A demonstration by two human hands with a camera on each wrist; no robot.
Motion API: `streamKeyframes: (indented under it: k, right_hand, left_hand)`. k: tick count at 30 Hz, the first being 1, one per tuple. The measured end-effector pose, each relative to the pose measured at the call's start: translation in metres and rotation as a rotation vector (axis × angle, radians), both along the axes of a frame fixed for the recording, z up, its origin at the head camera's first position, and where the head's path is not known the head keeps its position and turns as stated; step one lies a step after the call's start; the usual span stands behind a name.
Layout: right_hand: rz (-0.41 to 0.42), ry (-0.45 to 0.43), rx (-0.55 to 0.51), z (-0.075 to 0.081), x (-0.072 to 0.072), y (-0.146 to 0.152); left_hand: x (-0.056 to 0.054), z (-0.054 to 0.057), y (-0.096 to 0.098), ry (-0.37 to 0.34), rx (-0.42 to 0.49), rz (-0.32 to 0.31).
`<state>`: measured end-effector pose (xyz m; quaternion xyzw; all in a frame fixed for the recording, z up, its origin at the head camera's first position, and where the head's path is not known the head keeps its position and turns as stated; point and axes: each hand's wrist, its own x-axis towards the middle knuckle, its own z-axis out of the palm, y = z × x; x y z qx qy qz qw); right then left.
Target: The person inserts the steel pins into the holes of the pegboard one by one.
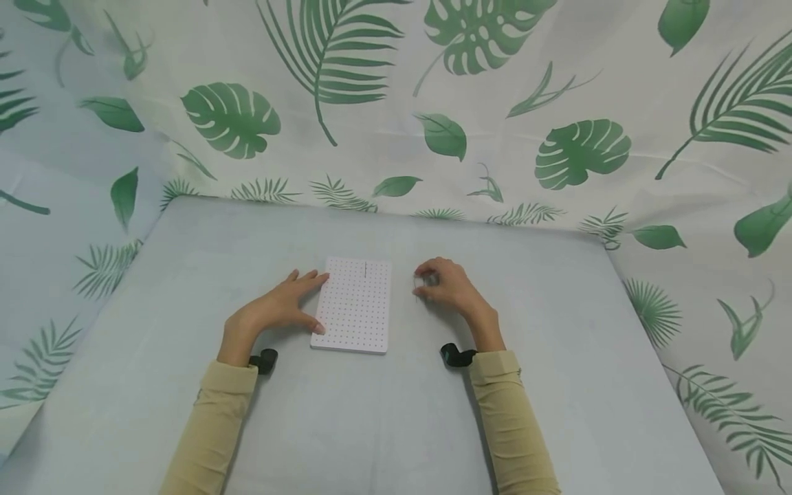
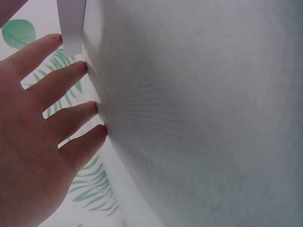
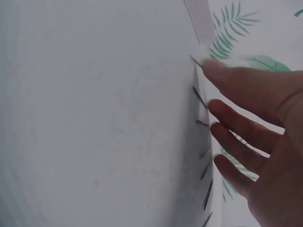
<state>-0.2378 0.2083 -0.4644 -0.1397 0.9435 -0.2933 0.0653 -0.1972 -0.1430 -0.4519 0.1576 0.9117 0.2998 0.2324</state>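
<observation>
A white board [image 1: 355,306] with rows of small holes lies on the table, and one thin dark metal pin [image 1: 366,269] stands in it near the far edge. My left hand [image 1: 281,302] is spread at the board's left side, thumb on the near left corner area and index fingertip at the upper left edge. Right of the board, my right hand [image 1: 448,285] is low over the table, pinching a thin metal pin [image 3: 196,62] at the thumb tip. Several more pins [image 3: 208,195] lie on the table under its fingers, mostly hidden by the hand in the head view.
A pale cloth covers the table [image 1: 346,419]. Behind it and at both sides hangs a white curtain [image 1: 371,151] printed with green leaves. A black wrist camera [image 1: 456,355] sits at the right cuff, another [image 1: 266,361] at the left.
</observation>
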Motion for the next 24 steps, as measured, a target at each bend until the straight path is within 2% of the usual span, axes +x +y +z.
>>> streamKeyframes:
  k: [4,7,15,24]
  right_hand:
    - [-0.058,0.002,-0.042,0.0013,0.0017,0.0003]
    - [-0.072,-0.002,-0.067,0.0013,0.0019,-0.0004]
    - [-0.079,0.017,-0.096,0.0003,-0.0004,-0.0046]
    - [-0.051,0.046,-0.148,0.0010,-0.0002,-0.0055]
  left_hand:
    - [-0.0005,-0.0014,0.0003,0.002,0.009,-0.008]
    - [0.0000,-0.0021,0.0002,0.002,0.007,-0.002]
    - [0.0004,-0.0014,-0.0011,0.002,-0.002,0.002]
    - [-0.0007,0.0009,0.0005,0.004,-0.012,0.002]
